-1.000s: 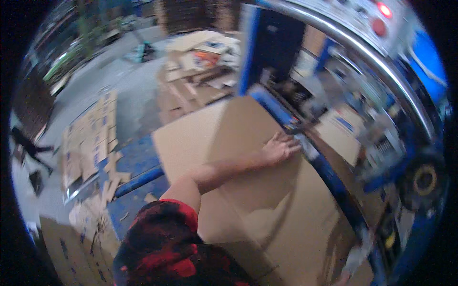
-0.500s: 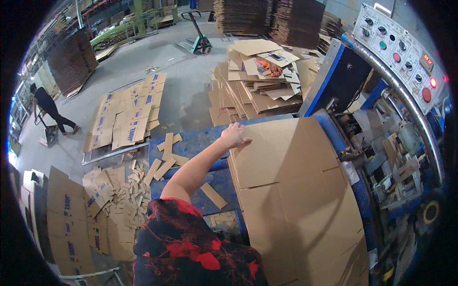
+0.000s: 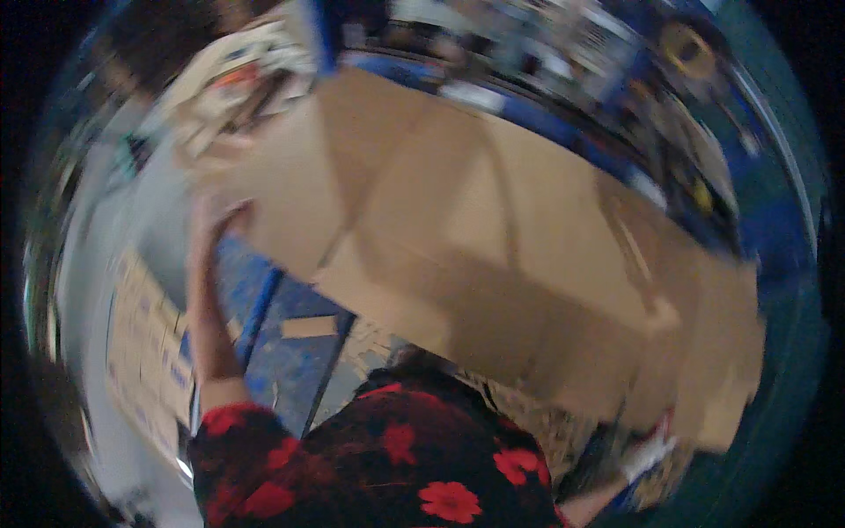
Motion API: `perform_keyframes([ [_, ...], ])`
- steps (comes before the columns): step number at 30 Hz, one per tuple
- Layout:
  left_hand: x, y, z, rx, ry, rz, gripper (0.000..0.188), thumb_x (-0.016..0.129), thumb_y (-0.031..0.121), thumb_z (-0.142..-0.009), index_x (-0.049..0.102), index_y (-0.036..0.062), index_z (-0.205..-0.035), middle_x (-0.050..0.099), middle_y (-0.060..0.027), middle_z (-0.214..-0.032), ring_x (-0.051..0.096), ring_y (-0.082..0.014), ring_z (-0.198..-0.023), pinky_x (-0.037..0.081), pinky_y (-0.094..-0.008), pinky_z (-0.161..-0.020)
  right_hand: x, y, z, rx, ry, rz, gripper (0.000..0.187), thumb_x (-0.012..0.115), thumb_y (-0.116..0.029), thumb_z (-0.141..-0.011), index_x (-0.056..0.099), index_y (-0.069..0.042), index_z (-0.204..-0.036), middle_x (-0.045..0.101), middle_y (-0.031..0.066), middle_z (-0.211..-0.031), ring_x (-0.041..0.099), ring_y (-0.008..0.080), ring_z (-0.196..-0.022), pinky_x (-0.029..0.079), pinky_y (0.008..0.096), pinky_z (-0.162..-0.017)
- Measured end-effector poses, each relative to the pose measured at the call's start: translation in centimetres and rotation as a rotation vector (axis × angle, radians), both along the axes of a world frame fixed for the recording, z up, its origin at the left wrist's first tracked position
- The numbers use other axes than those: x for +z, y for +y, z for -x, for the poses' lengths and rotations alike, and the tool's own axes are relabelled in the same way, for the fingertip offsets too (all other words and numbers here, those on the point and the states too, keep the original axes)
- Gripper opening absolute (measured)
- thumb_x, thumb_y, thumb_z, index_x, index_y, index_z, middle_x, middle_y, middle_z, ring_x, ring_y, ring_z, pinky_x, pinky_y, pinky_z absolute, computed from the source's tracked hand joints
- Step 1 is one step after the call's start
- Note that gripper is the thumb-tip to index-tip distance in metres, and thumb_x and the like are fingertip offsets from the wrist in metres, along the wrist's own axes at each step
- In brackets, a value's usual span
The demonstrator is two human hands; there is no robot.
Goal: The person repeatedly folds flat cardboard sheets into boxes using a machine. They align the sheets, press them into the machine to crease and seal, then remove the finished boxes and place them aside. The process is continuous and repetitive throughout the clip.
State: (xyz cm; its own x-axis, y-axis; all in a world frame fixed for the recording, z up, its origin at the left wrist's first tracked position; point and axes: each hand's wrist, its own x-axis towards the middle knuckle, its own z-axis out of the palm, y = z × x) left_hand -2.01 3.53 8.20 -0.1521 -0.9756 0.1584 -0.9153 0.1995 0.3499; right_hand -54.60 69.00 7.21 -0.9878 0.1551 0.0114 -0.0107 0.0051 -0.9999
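Note:
A long brown cardboard sheet [image 3: 422, 229], creased and slotted, stretches across the view in front of me. My left hand [image 3: 216, 211] is at its far left corner, closed around the edge with the thumb showing on top. At the near right end, my right hand [image 3: 647, 453] wears a white glove and grips the sheet's near edge. A bit of red shows at its fingertips, too blurred to make out. Under the left part of the sheet lies a blue work surface [image 3: 290, 361] with a small cardboard strip [image 3: 310, 327] on it.
Machinery with blue frames [image 3: 563, 132] runs along the far side of the sheet. A pile of cardboard scraps [image 3: 242, 79] stands at the far left. Flattened printed cardboard [image 3: 145, 334] lies on the floor at left. Motion blurs most of the view.
My view has swung to the right, so the cardboard now lies crosswise. My right hand has come into view at the sheet's right end. My left hand stays at the corner.

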Motion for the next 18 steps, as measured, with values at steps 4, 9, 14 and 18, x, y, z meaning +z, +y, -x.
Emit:
perform_keyframes([
  [4,2.4,2.8,0.0,-0.273,1.014,0.036,0.045,0.063,0.012,-0.085,0.050,-0.0027,-0.125,0.061,-0.0132,-0.115,0.062,-0.0212,-0.099,0.048,-0.0310,-0.085,0.3,-1.9,-1.3,0.167,0.265,0.201,0.035,0.061,0.000,-0.079,0.055,-0.004,-0.113,0.063,0.0061,-0.102,0.060,0.0177,-0.091,0.050,0.0338,-0.079],
  [9,-0.3,8.3,5.4,-0.258,0.933,-0.248,0.040,0.066,0.017,-0.084,0.058,-0.0027,-0.118,0.060,-0.0117,-0.118,0.057,-0.0219,-0.103,0.045,-0.0379,-0.088,0.1,-7.0,-4.8,0.393,0.535,-0.851,0.041,0.055,0.009,-0.074,0.058,-0.002,-0.113,0.061,0.0128,-0.114,0.060,0.0266,-0.102,0.049,0.0393,-0.087],
  [14,-1.0,15.1,13.6,-0.926,0.361,-0.133,0.062,0.064,0.002,-0.075,0.051,0.0108,-0.134,0.045,-0.0155,-0.142,0.040,-0.0322,-0.133,0.032,-0.0386,-0.110,-1.5,-12.3,-3.0,0.646,1.301,-1.389,0.040,0.068,-0.002,-0.069,0.060,-0.012,-0.107,0.061,0.0112,-0.106,0.062,0.0329,-0.098,0.048,0.0519,-0.087],
  [18,-0.4,17.8,17.4,-1.159,-0.313,0.265,0.062,0.060,0.014,-0.077,0.047,0.0188,-0.138,0.047,-0.0157,-0.138,0.041,-0.0449,-0.126,0.032,-0.0611,-0.104,-2.9,-13.3,-2.2,0.531,1.492,-1.234,0.035,0.073,-0.007,-0.070,0.061,-0.016,-0.101,0.062,0.0086,-0.100,0.063,0.0300,-0.093,0.048,0.0546,-0.083],
])
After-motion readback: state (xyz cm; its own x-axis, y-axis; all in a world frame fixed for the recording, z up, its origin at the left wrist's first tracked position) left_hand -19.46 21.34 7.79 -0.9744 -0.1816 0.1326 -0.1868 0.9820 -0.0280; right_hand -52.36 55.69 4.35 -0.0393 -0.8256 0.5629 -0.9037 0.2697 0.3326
